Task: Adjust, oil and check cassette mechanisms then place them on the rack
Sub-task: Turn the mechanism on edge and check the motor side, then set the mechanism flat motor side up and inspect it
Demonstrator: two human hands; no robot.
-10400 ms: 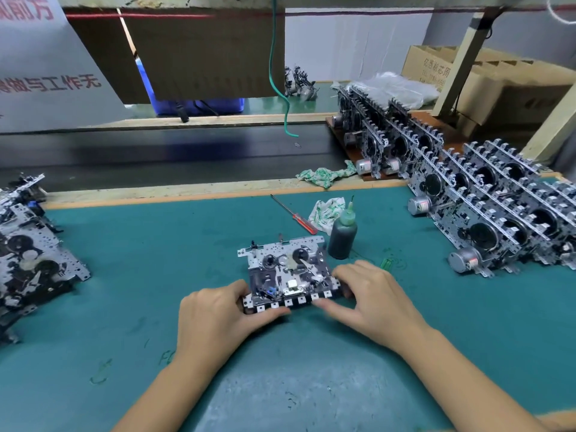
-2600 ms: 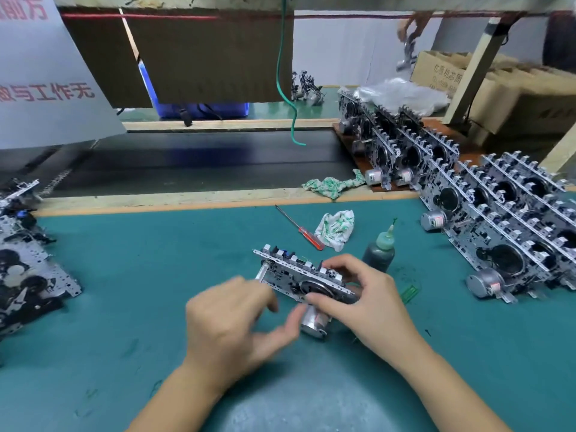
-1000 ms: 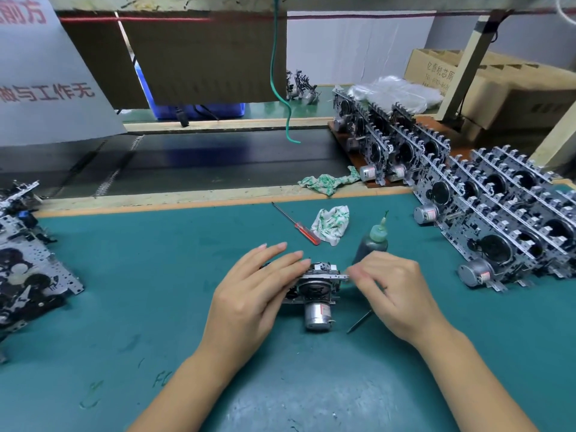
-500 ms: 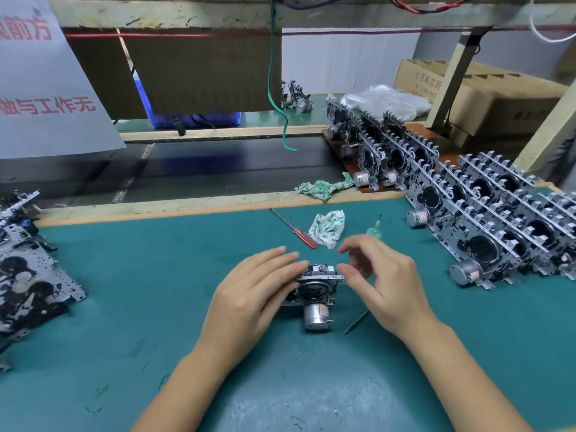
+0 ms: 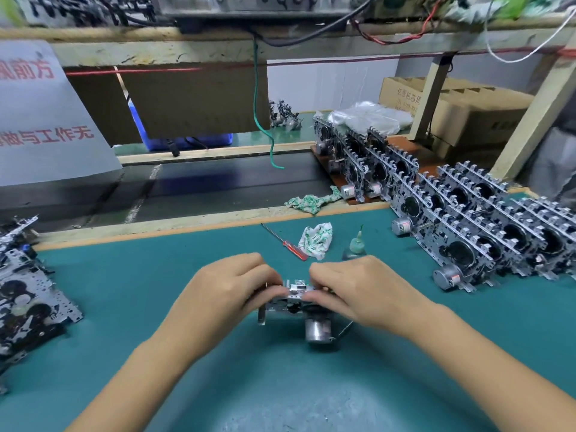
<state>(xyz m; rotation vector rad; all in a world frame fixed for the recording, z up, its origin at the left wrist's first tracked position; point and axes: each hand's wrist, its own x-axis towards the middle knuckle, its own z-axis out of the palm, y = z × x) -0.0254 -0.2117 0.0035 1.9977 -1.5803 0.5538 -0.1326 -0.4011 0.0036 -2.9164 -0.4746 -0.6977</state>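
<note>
A silver metal cassette mechanism with a cylindrical motor stands on edge at lower centre, motor toward the viewer.

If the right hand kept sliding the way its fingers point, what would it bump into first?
The right hand points left, across the cassette mechanism it already grips. Going straight on, its fingertips would probably meet the left hand first, since that holds the same piece from the other side, though the gap between them is hard to judge.
</note>
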